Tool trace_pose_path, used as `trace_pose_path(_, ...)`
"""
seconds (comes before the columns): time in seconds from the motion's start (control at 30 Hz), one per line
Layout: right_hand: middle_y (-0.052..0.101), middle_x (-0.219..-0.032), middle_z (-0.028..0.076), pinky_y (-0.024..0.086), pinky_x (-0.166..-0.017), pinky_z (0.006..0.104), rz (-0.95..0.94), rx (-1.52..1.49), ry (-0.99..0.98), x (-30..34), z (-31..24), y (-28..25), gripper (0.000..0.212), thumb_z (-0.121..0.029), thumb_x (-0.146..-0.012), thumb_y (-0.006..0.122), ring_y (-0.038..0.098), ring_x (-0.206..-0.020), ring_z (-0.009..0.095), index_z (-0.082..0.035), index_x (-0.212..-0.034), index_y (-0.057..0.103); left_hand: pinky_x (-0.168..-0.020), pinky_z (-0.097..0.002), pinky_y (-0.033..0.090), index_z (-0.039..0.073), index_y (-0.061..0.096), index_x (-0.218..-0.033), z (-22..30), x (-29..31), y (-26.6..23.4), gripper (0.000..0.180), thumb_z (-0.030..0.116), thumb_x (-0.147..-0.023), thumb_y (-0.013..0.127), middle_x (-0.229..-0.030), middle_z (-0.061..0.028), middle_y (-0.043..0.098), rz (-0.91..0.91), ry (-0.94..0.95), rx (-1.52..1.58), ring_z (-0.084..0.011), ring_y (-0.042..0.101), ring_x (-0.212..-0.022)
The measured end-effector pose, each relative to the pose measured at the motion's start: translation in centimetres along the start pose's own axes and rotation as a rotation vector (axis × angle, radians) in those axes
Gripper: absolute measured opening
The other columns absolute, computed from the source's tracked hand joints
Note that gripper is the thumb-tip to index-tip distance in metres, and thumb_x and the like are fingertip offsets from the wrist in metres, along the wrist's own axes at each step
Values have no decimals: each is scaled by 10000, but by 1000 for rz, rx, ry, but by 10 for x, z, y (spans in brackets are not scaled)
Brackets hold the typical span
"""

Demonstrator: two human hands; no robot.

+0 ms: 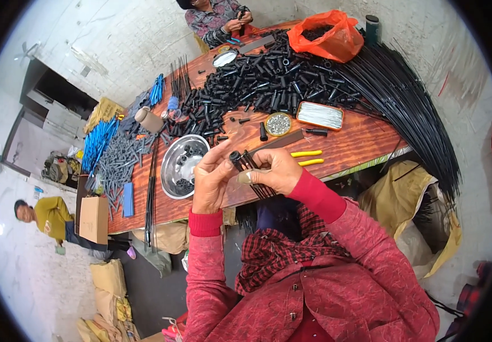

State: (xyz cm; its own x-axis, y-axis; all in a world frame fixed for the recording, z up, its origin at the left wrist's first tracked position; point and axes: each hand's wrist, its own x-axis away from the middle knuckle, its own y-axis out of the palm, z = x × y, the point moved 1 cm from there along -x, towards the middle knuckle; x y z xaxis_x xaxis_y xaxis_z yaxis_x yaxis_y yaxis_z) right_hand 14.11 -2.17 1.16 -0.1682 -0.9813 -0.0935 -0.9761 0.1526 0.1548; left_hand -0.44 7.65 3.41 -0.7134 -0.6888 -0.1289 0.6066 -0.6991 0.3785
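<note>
Over the table's front edge, my right hand [277, 171] closes round a small bundle of thin black rods [266, 191], which slant down toward my lap. My left hand [209, 179] pinches at a short black tube [236, 156] at the bundle's upper end, its open end facing up. The fingers partly hide where tube and rods meet. Left of my hands stands a clear bowl [169, 171] with small dark rings in it. Yellow-handled pliers [307, 154] lie just beyond my right hand.
A heap of black tubes [280, 80] covers the far table, beside long black rods [411, 108] and an orange bag [326, 40]. Nearer are a tin of pale sticks [320, 115] and a dish of small metal parts [278, 124]. Grey pieces [123, 162] lie left. Two other people are farther off.
</note>
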Motion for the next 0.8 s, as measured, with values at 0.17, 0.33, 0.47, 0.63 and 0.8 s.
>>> trace_pose_path(0.17,640,-809,7,477,-673,244,51,98,9,-1,0,4,176,-119,-809,736,571,-747,66,3,-888,635,-731,-219,485,-40,631,-1139,12,9,-2,376,50,-792,744,-924,-27,628,64,29,-238,-81,587,-798)
trace_pose_path(0.33,625,-850,13,478,-690,243,16,45,-69,1,7,4,180,-92,-825,712,570,-788,70,-1,-941,608,-723,-206,468,-38,625,-1140,15,10,9,355,31,-805,724,-926,-26,632,93,47,-312,-76,576,-793)
trace_pose_path(0.47,593,-851,5,473,-681,244,34,-46,-61,9,-1,4,199,-100,-843,696,549,-774,69,-2,-971,579,-721,-207,463,-45,612,-1151,14,9,12,356,25,-816,709,-938,-28,633,99,69,-290,-75,571,-786)
trace_pose_path(0.63,578,-798,12,452,-642,244,114,20,-133,17,-6,9,190,-121,-839,703,523,-731,61,-1,-909,573,-728,-214,466,-50,607,-1157,9,10,4,351,34,-829,697,-986,-42,628,75,61,-271,-83,570,-805)
trace_pose_path(0.8,561,-704,28,430,-581,249,163,255,-207,15,-3,4,190,-123,-822,717,501,-659,60,0,-819,572,-731,-224,472,-51,604,-1165,7,7,6,351,41,-837,690,-1025,-57,625,66,51,-263,-89,574,-832)
